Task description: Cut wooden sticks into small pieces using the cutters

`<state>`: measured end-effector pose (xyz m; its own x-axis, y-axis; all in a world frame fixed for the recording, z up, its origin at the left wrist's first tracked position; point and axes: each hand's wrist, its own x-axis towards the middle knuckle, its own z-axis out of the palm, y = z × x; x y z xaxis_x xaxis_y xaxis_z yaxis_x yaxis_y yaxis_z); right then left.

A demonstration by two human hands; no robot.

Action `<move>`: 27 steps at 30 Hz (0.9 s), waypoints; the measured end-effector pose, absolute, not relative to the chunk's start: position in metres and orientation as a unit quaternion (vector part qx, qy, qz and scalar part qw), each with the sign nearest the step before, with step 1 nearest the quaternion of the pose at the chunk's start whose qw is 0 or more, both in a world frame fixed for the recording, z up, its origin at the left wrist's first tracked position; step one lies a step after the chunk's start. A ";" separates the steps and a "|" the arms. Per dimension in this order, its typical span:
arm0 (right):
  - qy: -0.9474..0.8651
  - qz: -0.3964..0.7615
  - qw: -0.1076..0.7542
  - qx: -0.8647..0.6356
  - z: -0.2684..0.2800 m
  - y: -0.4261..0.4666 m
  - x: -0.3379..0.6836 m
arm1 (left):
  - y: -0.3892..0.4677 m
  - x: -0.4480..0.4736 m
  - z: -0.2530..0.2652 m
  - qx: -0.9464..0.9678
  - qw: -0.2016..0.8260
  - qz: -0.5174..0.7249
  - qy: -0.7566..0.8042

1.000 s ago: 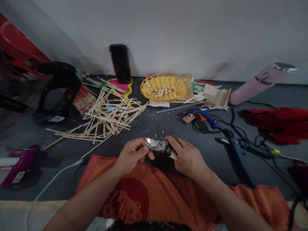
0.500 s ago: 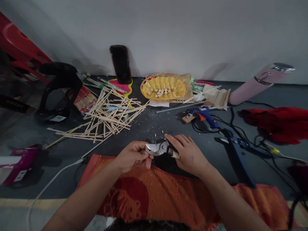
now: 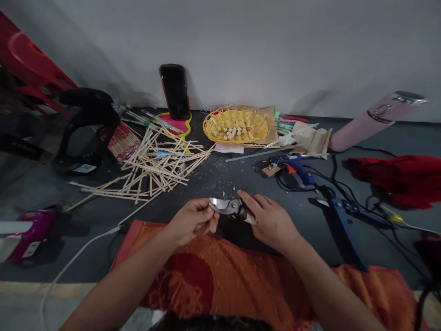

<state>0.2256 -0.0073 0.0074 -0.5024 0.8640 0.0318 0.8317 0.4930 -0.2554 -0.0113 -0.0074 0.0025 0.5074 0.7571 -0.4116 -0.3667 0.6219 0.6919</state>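
Observation:
A pair of pruning shears [image 3: 225, 206] is in my right hand [image 3: 272, 223], whose fingers wrap its pale handle, the index finger stretched along the top. The metal blade points left, to the fingertips of my left hand [image 3: 189, 220]. Those fingers are pinched together just by the blade tip; what they hold, if anything, is too small to make out. Tiny cut wood pieces [image 3: 223, 193] lie on the dark table beyond the shears, amid fine crumbs. Both forearms pass over an orange towel [image 3: 248, 280] at the front edge.
Thin wooden sticks [image 3: 155, 170] are heaped to the left. A yellow wicker basket [image 3: 237, 141] with small wooden bits stands at the back, beside a leaning phone [image 3: 175, 92]. On the right are a blue glue gun [image 3: 298, 169], a dark-blue cutter [image 3: 341, 230], cables and a pink flask [image 3: 370, 124].
The shears have turned slightly in my right hand, so the blade looks narrower and its tip sits higher. My left fingers have shifted a little at the tip. The view has moved slightly.

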 end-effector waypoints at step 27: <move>-0.800 0.020 0.170 -0.575 0.010 0.002 0.245 | -0.010 -0.008 0.008 0.554 0.633 0.293 0.454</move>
